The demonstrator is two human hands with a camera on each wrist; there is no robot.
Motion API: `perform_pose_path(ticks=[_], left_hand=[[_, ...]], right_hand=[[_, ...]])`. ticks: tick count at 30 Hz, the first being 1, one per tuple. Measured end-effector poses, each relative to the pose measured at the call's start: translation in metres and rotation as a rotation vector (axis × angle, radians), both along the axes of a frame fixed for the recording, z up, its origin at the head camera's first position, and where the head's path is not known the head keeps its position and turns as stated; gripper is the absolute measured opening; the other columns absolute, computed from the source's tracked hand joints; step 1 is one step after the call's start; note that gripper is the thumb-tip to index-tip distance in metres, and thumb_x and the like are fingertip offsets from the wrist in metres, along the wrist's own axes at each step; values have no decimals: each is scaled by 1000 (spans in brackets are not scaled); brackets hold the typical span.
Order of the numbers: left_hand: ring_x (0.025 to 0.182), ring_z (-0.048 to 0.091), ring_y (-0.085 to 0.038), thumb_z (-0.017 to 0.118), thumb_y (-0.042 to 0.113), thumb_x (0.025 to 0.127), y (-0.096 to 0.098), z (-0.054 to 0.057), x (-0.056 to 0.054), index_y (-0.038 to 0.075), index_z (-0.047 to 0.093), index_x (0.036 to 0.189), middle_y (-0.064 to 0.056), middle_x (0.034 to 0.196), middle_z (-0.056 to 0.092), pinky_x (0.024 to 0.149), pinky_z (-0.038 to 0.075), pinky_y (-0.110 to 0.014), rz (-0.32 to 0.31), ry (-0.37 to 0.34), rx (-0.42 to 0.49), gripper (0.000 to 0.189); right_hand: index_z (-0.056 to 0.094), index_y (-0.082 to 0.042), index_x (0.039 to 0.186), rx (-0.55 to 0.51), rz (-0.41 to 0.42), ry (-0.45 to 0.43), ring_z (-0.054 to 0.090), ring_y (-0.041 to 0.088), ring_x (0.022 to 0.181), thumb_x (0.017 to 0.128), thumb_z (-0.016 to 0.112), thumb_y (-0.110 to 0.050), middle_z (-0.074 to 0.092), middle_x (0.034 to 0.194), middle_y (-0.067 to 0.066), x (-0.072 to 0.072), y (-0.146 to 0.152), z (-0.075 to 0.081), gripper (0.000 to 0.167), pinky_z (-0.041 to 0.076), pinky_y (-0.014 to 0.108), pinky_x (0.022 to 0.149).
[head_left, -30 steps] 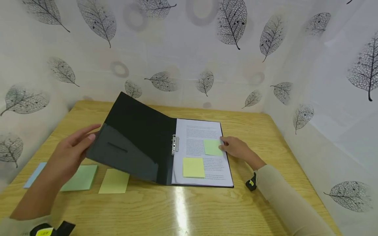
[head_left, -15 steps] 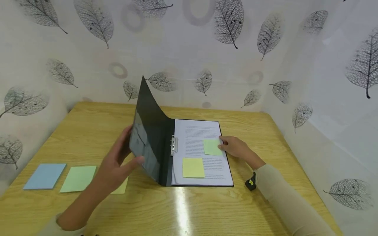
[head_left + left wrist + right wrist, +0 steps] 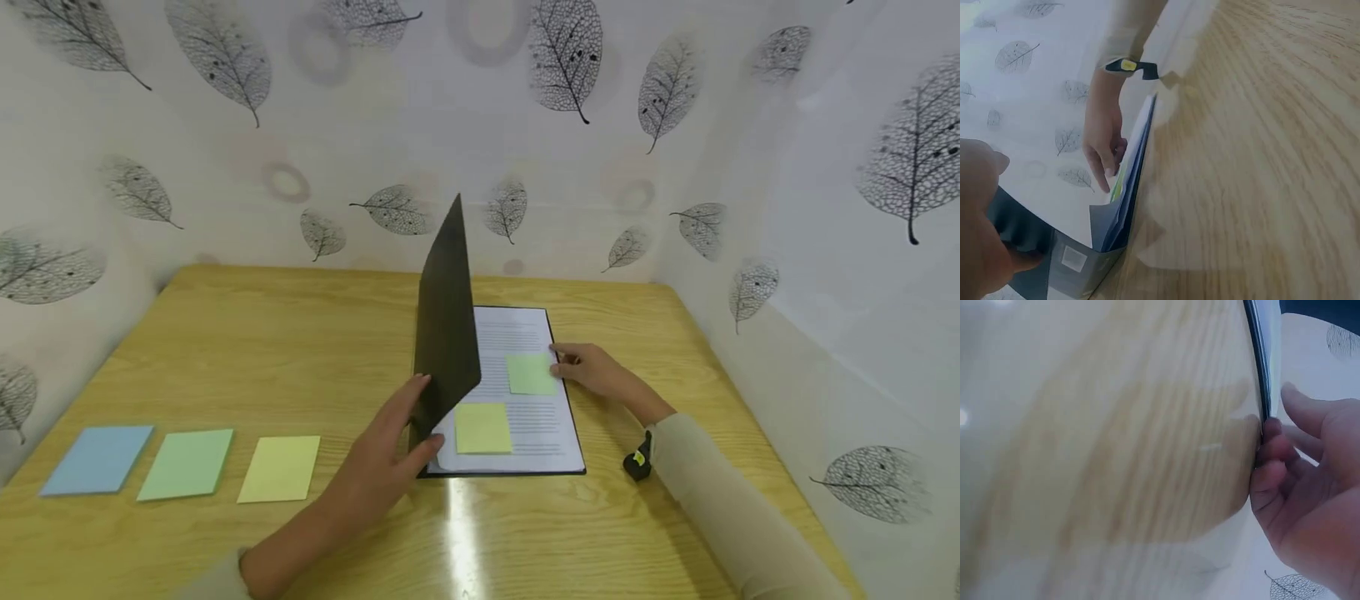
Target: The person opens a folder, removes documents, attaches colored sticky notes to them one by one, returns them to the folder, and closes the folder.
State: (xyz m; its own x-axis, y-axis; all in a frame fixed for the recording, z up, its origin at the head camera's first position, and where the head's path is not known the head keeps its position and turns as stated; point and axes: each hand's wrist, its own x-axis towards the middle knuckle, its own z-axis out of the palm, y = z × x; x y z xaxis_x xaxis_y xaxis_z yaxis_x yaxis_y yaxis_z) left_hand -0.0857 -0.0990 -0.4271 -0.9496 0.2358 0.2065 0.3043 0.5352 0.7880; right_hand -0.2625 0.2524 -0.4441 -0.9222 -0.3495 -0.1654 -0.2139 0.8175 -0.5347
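A black clip folder lies on the table, its cover raised nearly upright about the spine, outer face toward me. My left hand is at the cover's lower part, fingers against the outer face and thumb spread apart from them near the bottom edge. Printed sheets fill the right side, bearing a yellow sticky note and a green sticky note. My right hand holds the folder's right edge, one fingertip reaching over the paper and other fingers curled at the edge. The metal clip is hidden behind the cover.
Blue, green and yellow sticky note pads lie in a row at the table's left. A leaf-patterned curtain hangs behind and beside the wooden table.
My left hand has swung the folder's cover rightward from low at the left to nearly upright over the sheets. The note pads have come into full view. My right hand keeps its place.
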Motion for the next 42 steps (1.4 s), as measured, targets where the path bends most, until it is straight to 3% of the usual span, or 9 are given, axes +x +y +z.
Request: perform_pose_path(ticks=[4, 9, 15, 20, 23, 25, 29, 36, 42], left_hand=[[150, 32, -31, 58, 50, 100, 7, -5, 0, 36, 25, 159, 1, 166, 27, 113, 36, -60, 13, -18, -29, 70], [151, 30, -29, 55, 59, 98, 13, -7, 1, 35, 29, 158, 3, 165, 28, 115, 34, -60, 28, -74, -45, 70], [151, 30, -26, 56, 59, 98, 19, -5, 2, 35, 32, 157, 6, 165, 28, 115, 36, -57, 21, -111, -72, 69], [145, 41, -27, 57, 59, 97, 26, -7, 0, 30, 38, 156, 5, 162, 34, 106, 47, -52, 1, -13, -206, 68], [137, 52, -25, 62, 58, 95, 31, -13, -3, 25, 46, 152, 0, 157, 44, 79, 58, -33, -9, 157, -345, 68], [130, 58, -24, 68, 54, 92, 37, -15, -6, 22, 52, 148, -3, 151, 51, 60, 52, -23, -5, 275, -436, 66], [126, 62, -25, 68, 56, 91, 48, -15, -9, 20, 59, 143, -8, 144, 58, 45, 38, -19, -17, 354, -569, 64], [130, 57, -26, 62, 59, 94, 65, -9, -12, 21, 61, 141, -9, 145, 58, 61, 59, -43, -64, 245, -778, 61], [123, 60, -25, 66, 59, 91, 71, -16, -14, 20, 67, 133, -9, 137, 63, 67, 61, -42, -87, 355, -892, 58]], right_hand=[[55, -7, 145, -4, 1, 46, 53, 25, 97, 98, 67, -25, 62, 111, 11, -2, 7, -2, 52, 44, 38, 82], [59, -4, 141, 17, 108, 174, 54, 42, 127, 95, 71, -20, 57, 139, 23, -7, 13, -6, 50, 46, 55, 104], [57, -3, 141, -29, 155, 171, 54, 40, 116, 95, 70, -16, 48, 151, 15, -8, 19, -8, 50, 41, 51, 105], [66, -5, 132, -12, 171, 237, 49, 40, 121, 94, 71, -13, 57, 143, 14, -7, 24, -11, 39, 44, 54, 98], [68, -2, 129, 19, 201, 311, 52, 48, 119, 93, 69, -5, 66, 129, 22, -7, 25, -13, 36, 48, 59, 95], [67, -1, 128, 33, 203, 316, 53, 50, 116, 93, 67, -2, 66, 122, 27, -8, 26, -13, 35, 50, 59, 92], [63, -3, 134, 15, 195, 232, 50, 50, 124, 98, 60, -4, 61, 126, 29, -11, 29, -9, 36, 48, 60, 98], [54, -6, 145, -56, 27, 75, 52, 40, 133, 105, 55, -23, 57, 144, 18, -10, 36, 1, 44, 43, 56, 108], [31, -6, 158, -60, 57, 33, 38, 42, 144, 103, 58, -38, 37, 159, 20, -3, 28, -1, 69, 35, 58, 114]])
